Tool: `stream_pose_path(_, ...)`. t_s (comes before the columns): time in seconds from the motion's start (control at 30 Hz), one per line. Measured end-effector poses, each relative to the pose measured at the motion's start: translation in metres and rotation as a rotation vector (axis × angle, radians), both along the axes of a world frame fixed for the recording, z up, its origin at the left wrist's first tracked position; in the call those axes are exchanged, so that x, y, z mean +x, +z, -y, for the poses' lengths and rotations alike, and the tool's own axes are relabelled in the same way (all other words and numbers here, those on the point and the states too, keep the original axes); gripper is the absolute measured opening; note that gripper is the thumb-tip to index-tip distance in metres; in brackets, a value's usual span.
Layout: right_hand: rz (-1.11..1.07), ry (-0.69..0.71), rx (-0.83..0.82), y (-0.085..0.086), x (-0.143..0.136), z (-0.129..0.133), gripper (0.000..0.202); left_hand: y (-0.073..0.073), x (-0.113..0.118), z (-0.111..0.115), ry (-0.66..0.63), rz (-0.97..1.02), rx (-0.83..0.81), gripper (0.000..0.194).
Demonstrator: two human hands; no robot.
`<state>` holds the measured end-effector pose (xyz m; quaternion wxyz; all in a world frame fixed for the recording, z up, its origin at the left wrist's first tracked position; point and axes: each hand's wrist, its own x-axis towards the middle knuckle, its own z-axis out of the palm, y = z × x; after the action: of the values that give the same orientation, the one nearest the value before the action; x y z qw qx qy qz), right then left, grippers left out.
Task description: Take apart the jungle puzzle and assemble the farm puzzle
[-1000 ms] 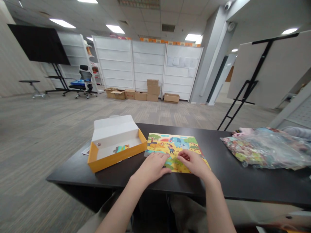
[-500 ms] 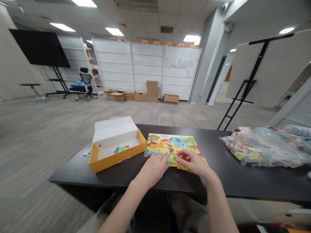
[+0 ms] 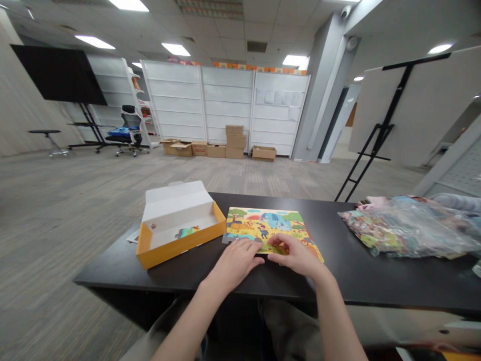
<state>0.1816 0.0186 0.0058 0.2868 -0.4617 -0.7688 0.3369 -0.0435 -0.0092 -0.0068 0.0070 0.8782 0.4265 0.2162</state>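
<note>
A colourful animal-picture puzzle lies flat on the black table. My left hand rests palm down over its lower left edge, fingers stretched out and thumb apart. At the lower middle edge my right hand curls its thumb and fingers round a small yellow-green piece, partly hidden by the fingers. To the left stands an open yellow box with a white lid raised. A few coloured pieces lie inside the box.
Clear plastic bags with printed contents lie on the table's right side. White paper shows behind the box at its left. Beyond the table are a black stand, cardboard boxes and a chair.
My right hand has shifted slightly left and down, with its fingertips now round a piece at the puzzle's lower edge. My left hand has hardly moved.
</note>
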Motion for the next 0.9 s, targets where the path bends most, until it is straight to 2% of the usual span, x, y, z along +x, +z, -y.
stream_pose_path(0.17, -0.036, 0.024, -0.004, 0.001, -0.007, 0.001, 0.021, -0.003, -0.001, -0.002, 0.016, 0.006, 0.014, 0.024)
stream_pose_path(0.3, -0.034, 0.035, -0.014, 0.001, -0.009, 0.0, 0.015, -0.003, 0.005, -0.004, 0.088, -0.024, 0.051, 0.018)
stream_pose_path(0.53, 0.042, -0.056, 0.054, 0.002, 0.0, 0.0, 0.029, -0.001, 0.012, -0.002, 0.135, -0.016, 0.087, 0.02)
stream_pose_path(0.7, 0.08, -0.052, -0.008, 0.003, 0.011, 0.001, 0.051, -0.006, 0.01, -0.004, 0.156, 0.002, 0.066, 0.023)
stream_pose_path(0.8, 0.107, -0.038, 0.005, 0.003, 0.012, -0.001, 0.047, -0.008, 0.01, -0.005, 0.143, 0.071, 0.025, 0.026)
stream_pose_path(0.9, 0.167, -0.066, 0.007, 0.003, 0.01, -0.001, 0.041, -0.007, 0.01, -0.005, 0.078, 0.209, -0.044, 0.025)
